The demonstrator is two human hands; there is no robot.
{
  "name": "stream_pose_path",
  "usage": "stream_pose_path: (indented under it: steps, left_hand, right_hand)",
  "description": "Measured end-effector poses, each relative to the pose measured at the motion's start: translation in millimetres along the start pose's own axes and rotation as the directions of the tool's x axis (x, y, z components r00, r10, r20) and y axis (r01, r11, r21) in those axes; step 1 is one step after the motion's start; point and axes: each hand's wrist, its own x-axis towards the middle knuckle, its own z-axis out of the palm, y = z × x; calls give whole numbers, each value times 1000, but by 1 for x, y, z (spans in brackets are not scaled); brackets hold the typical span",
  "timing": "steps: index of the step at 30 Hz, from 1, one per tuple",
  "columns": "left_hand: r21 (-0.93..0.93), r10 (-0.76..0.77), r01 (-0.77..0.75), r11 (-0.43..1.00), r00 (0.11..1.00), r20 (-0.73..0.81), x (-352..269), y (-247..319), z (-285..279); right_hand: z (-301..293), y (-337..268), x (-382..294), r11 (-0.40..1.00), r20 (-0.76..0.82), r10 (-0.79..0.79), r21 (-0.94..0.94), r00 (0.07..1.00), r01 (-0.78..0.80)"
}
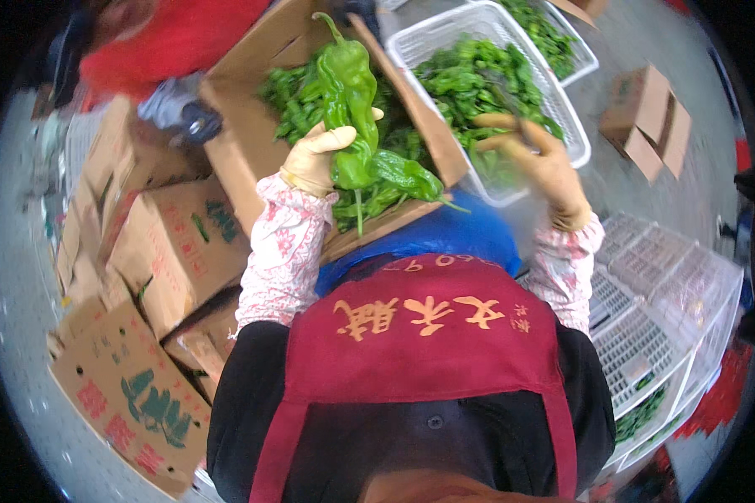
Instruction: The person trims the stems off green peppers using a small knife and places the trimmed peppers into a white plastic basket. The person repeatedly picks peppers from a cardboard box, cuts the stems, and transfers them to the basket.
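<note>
My left hand (318, 154), in a cream rubber glove, grips several large green peppers (352, 82) above an open cardboard box (233, 144). More green peppers (289, 113) lie inside that box. To the right, my right hand (535, 154), gloved alike and blurred, has its fingers bent around a slim dark tool (519, 116) whose kind I cannot tell. That hand is over the near right side of a white plastic basket (576, 141) filled with green peppers (472, 82). Part of a blue plastic surface (478, 229) shows between the box and my apron.
Cardboard boxes (189, 251) are piled at the left. Another white basket (582, 60) of green produce stands at the top right, with an open carton (642, 119) beyond it. Stacked white crates (648, 339) are at the lower right. A person in red (170, 47) is at the top left.
</note>
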Motion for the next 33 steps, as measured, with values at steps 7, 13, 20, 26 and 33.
stream_pose_path:
  steps: [7, 13, 20, 26, 33]
  left_hand:
    - [183, -86, 82, 980, 996, 17, 71, -21, 95]
    - [246, -170, 165, 955, 986, -3, 141, -61, 108]
    - [665, 279, -143, 733, 955, -103, 118, -31, 89]
    - [651, 406, -188, 735, 891, -202, 36, -23, 2]
    - [689, 166, 438, 578, 764, -624, 10, -91, -117]
  right_hand:
    - [1, 56, -17, 862, 201, 52, 485, 978, -146]
    - [-42, 112, -23, 833, -75, 143, 548, 987, -79]
    - [-72, 151, 11, 942, -575, 253, -38, 778, -334]
    - [-64, 150, 41, 892, -614, 259, -144, 746, -428]
    - [-38, 45, 64, 830, -516, -84, 437, 852, 346]
